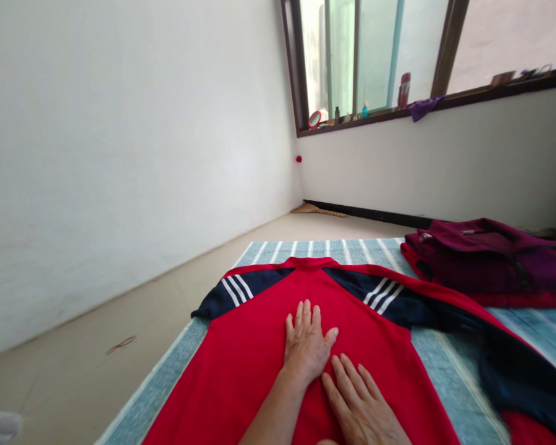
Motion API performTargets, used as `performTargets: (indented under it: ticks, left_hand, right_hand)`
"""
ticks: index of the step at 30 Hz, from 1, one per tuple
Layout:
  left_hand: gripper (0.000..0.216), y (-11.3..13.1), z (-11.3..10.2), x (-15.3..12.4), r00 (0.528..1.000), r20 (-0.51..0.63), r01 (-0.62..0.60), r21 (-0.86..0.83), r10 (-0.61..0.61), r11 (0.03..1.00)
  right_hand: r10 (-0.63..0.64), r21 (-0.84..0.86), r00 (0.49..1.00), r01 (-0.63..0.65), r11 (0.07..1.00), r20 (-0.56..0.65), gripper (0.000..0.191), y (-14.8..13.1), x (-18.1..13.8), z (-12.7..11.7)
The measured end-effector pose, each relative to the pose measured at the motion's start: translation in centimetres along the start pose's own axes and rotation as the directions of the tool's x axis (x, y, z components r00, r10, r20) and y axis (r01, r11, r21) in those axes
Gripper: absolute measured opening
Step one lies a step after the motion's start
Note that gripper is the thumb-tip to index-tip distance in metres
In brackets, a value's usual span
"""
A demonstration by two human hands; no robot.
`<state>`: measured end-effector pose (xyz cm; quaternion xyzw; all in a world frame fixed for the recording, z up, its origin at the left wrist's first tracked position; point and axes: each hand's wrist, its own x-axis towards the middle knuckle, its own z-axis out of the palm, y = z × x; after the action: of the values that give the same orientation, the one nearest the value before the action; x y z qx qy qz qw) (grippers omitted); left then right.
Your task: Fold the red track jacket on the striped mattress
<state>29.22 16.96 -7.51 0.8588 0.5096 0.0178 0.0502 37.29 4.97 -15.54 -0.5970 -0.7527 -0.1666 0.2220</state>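
Observation:
A red jacket (250,358) with navy shoulders and white stripes lies spread out, its collar pointing away from me. My left hand (306,346) rests flat on the middle of its upper part, fingers stretched out and thumb apart. Just to the right and nearer to me, my right hand (359,402) also lies flat on the red cloth, fingers extended. Neither hand grips anything. The right-side sleeve (491,346) stretches out across the bedding, while the left-side sleeve shows only a short part at the edge, the rest hidden.
Beneath the jacket is a blue-and-white striped sheet (458,383). Folded purple and red clothes (482,259) are stacked at the right. A broom (319,211) lies on the floor by the far wall. Bottles, a round mirror (314,119) and a purple cloth (424,108) sit on the windowsill.

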Motion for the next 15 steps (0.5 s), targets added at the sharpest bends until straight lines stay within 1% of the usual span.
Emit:
performTargets:
  ticks: [9,15]
  left_hand:
    - [0.066,-0.03,-0.1,-0.03,1.0,-0.004,0.0,0.029,0.0,1.0]
    - [0.066,-0.12,0.18,-0.01,1.0,-0.026,-0.003,0.018,0.003,1.0]
  right_hand:
    - [-0.006,-0.006,1.0,0.006,1.0,-0.024,0.078,0.07,-0.02,0.13]
    - [-0.01,0.003,1.0,0.01,1.0,0.002,0.078,0.04,0.02,-0.38]
